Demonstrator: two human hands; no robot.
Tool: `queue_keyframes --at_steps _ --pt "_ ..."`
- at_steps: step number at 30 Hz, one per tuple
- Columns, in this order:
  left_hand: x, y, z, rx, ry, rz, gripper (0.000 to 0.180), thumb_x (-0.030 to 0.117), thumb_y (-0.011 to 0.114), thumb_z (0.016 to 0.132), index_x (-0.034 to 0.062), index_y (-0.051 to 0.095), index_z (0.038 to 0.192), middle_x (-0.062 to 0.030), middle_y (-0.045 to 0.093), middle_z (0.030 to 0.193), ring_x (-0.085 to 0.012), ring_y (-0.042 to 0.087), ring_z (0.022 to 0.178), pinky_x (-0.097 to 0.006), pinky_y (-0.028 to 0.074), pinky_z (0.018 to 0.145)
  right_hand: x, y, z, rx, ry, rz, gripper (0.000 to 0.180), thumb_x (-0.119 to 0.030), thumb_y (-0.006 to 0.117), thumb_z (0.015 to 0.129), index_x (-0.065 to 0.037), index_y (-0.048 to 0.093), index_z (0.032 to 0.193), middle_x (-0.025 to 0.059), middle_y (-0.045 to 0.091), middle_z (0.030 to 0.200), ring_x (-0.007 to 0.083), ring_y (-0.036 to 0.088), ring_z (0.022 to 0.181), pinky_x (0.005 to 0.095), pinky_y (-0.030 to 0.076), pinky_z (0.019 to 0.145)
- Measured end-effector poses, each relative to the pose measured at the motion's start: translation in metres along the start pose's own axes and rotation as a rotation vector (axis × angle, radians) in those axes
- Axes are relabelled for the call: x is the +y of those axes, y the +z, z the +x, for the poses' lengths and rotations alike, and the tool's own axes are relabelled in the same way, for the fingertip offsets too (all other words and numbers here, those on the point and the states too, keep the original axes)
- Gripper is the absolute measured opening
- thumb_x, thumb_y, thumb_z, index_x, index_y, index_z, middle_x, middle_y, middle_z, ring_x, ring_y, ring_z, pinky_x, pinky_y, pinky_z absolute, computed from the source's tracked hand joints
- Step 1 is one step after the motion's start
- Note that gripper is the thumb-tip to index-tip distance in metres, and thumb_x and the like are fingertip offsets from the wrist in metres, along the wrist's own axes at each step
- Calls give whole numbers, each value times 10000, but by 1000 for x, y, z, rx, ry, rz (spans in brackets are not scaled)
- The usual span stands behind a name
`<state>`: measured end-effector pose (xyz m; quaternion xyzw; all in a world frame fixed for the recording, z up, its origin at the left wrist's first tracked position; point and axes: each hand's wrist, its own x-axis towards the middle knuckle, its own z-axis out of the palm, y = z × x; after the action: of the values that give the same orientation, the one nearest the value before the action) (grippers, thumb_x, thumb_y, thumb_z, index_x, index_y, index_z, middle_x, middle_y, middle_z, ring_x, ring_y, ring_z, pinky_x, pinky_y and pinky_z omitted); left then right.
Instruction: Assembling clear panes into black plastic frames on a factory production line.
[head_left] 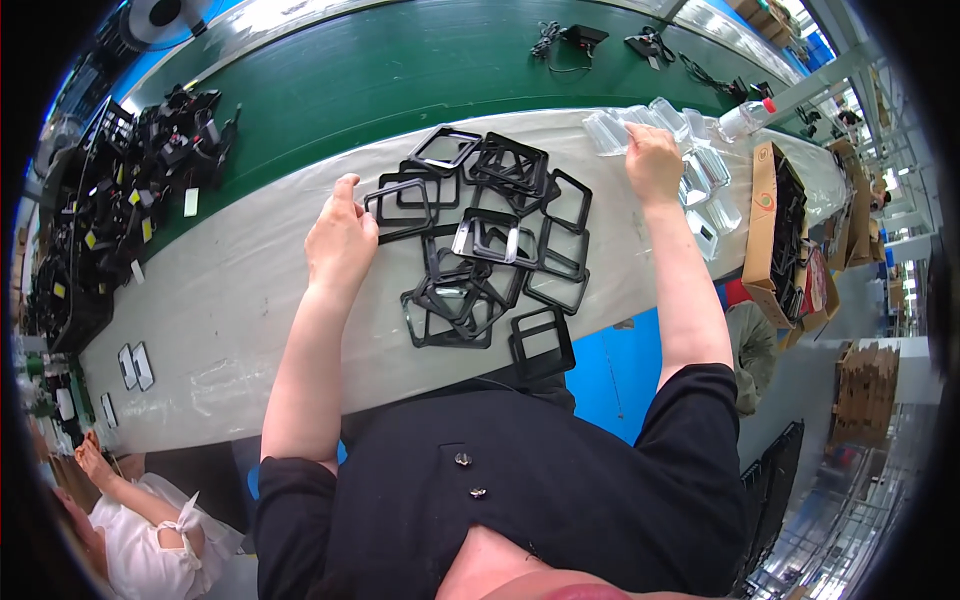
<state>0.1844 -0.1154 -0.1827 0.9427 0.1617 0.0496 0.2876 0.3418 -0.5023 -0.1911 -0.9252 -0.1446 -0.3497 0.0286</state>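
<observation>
Frames of thin black plastic, rectangular and open in the middle, lie in a loose, overlapping heap (pixel 515 163) at the centre of the picture, on a bench (pixel 225 300) with a pale grey covering. The left hand (pixel 342 238), at the heap's left side, appears to grasp one black rectangular frame (pixel 430 205) by its left edge, thumb and fingers closing on the rim. The right hand (pixel 655 165), toward the upper right, has its fingertips at a clear, box-shaped plastic shell (pixel 604 134); whether they pinch it or only touch it I cannot tell. More clear shells (pixel 704 172) cluster just beside that hand, near a clear bottle with a red cap (pixel 742 120).

As for progress, the work looks only partly done. Most frames lie unsorted and unstacked at odd angles; one pair (pixel 542 343) sits by the bench's near edge, lower in the frame. A few frames show pale glints inside their openings, too unclear to say whether anything is fitted there. The clear shells are grouped apart from the heap, and no plainly finished stack can be picked out. A brown cardboard box (pixel 763 205) at the right holds further black parts (pixel 789 200).
</observation>
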Motion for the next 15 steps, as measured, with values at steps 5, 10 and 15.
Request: queue_keyframes --at_steps 5,10,15 --pt "-28 -1 -2 150 397 83 448 150 644 834 91 548 1267 -128 535 1325 -307 547 1196 -413 470 983 7 -4 -9 -25 25 78 187 -127 668 824 -144 742 995 59 675 1007 263 638 936 380 517 820" --pt "-41 -2 1 -82 562 10 577 251 740 778 78 543 1293 -114 484 1407 -286 470 1292 -378 367 1099 -24 -43 -6 47 143 158 160 -132 652 881 -113 729 1020 39 648 964 219 642 859 348 521 751" --pt "-38 -15 -5 -159 538 48 596 274 758 759 56 549 1273 -110 556 1318 -284 547 1191 -386 443 1021 -107 -113 -22 -310 504 1110 123 -119 593 949 -42 611 1043 26 646 929 96 624 807 226 458 702"
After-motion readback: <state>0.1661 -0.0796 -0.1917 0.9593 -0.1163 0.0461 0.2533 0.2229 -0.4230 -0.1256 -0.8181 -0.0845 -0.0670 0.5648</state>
